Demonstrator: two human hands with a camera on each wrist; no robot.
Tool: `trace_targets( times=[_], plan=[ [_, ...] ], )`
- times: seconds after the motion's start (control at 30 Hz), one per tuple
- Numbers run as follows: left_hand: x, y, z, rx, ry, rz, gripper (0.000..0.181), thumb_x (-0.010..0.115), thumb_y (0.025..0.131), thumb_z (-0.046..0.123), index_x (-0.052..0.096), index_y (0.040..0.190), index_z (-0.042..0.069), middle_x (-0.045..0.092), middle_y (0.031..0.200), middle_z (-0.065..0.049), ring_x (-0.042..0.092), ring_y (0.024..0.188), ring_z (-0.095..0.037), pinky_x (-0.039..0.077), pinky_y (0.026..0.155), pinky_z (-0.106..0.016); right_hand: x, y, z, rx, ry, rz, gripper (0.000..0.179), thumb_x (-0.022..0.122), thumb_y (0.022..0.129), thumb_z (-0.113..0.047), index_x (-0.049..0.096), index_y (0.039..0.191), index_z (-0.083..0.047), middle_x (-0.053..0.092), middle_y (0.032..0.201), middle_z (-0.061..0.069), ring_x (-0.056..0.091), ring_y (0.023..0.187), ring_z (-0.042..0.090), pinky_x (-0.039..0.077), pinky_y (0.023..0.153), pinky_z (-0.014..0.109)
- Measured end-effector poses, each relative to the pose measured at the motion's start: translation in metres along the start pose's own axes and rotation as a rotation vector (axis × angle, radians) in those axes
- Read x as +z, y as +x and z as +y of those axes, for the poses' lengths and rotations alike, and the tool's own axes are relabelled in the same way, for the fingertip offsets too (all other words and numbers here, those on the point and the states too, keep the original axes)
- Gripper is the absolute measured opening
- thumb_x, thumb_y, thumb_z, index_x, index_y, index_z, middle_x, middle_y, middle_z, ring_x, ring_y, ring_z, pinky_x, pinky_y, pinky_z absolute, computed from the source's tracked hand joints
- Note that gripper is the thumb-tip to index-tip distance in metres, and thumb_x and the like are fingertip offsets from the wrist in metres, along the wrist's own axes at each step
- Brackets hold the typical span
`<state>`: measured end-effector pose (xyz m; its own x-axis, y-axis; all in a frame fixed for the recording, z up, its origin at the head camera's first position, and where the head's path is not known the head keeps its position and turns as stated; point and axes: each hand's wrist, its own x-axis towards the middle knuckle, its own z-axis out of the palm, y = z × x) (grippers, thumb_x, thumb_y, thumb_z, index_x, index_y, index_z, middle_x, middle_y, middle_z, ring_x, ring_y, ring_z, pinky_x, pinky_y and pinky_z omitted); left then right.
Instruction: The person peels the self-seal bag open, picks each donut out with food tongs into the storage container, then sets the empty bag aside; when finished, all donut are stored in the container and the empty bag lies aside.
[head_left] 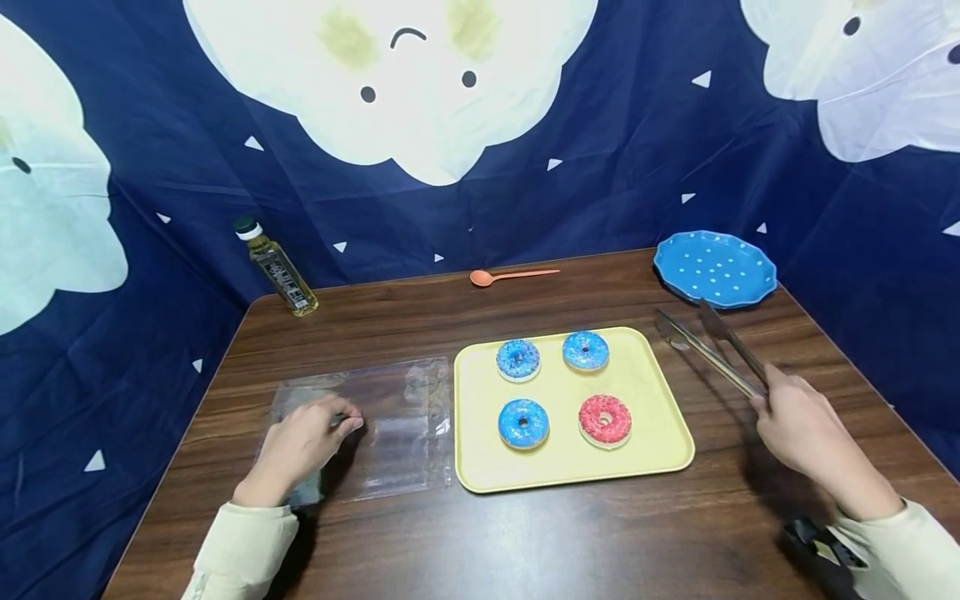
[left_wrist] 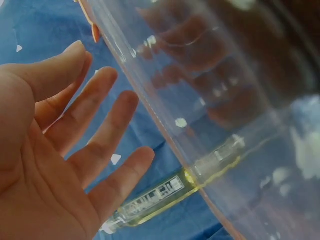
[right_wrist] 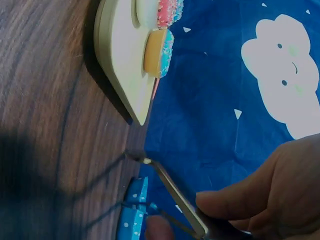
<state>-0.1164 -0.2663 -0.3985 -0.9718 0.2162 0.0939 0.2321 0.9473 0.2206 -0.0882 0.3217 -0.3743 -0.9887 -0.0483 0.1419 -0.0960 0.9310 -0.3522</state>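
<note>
My left hand (head_left: 303,442) hovers close over a clear plastic bag (head_left: 401,446) lying on the table. Its fingers are relaxed and loosely bent, and the left wrist view shows nothing in the palm. My right hand (head_left: 806,429) grips metal tongs (head_left: 712,357) by the rear end. Their two arms stand apart with nothing between the tips, which point toward the back of the table, between the yellow tray (head_left: 555,467) and the blue plate. On the tray sit three blue-topped doughnuts (head_left: 510,423) and a red-topped doughnut (head_left: 615,408).
A wavy-edged blue plate with white dots (head_left: 716,267) stands at the back right. An orange spoon (head_left: 483,278) lies along the back edge. At the back left corner is a bottle of yellow liquid (head_left: 288,283). Blue cloth with white clouds (head_left: 420,200) hangs behind the table.
</note>
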Motion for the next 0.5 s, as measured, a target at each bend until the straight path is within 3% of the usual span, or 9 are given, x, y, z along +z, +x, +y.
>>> trace_targets(
  times=[0.13, 0.23, 0.4, 0.5],
  plan=[
    [0.0002, -0.0017, -0.0001, -0.004, -0.009, 0.006, 0.004, 0.072, 0.095, 0.028, 0.071, 0.094, 0.024, 0.070, 0.106, 0.002, 0.069, 0.091, -0.028, 0.051, 0.060, -0.053, 0.0010, 0.0003, 0.0039, 0.009, -0.003, -0.040, 0.027, 0.052, 0.091, 0.004, 0.043, 0.106, 0.024, 0.052, 0.085, 0.041, 0.051, 0.090, 0.064, 0.042, 0.074, 0.067],
    [0.0008, -0.0023, -0.0007, -0.015, -0.017, 0.004, 0.005, 0.071, 0.096, 0.029, 0.072, 0.096, 0.025, 0.070, 0.108, 0.002, 0.069, 0.092, -0.028, 0.051, 0.062, -0.054, 0.0006, 0.0009, 0.0047, 0.052, 0.004, -0.113, 0.028, 0.053, 0.093, -0.003, 0.045, 0.105, 0.021, 0.055, 0.083, 0.036, 0.055, 0.085, 0.062, 0.044, 0.069, 0.065],
    [0.0012, -0.0026, -0.0013, -0.036, -0.023, -0.006, 0.009, 0.069, 0.097, 0.030, 0.073, 0.101, 0.024, 0.070, 0.113, 0.000, 0.068, 0.098, -0.031, 0.051, 0.067, -0.058, -0.0007, 0.0002, 0.0051, 0.164, 0.039, -0.305, 0.037, 0.064, 0.094, -0.019, 0.045, 0.101, 0.012, 0.060, 0.071, 0.014, 0.060, 0.068, 0.040, 0.045, 0.056, 0.052],
    [0.0009, -0.0026, -0.0016, -0.038, -0.025, -0.008, 0.011, 0.068, 0.097, 0.031, 0.073, 0.103, 0.023, 0.070, 0.114, -0.001, 0.068, 0.100, -0.032, 0.051, 0.069, -0.059, -0.0002, 0.0003, 0.0056, 0.198, 0.036, -0.363, 0.042, 0.069, 0.091, -0.024, 0.045, 0.101, 0.010, 0.058, 0.070, 0.008, 0.057, 0.065, 0.032, 0.044, 0.055, 0.048]
  ],
)
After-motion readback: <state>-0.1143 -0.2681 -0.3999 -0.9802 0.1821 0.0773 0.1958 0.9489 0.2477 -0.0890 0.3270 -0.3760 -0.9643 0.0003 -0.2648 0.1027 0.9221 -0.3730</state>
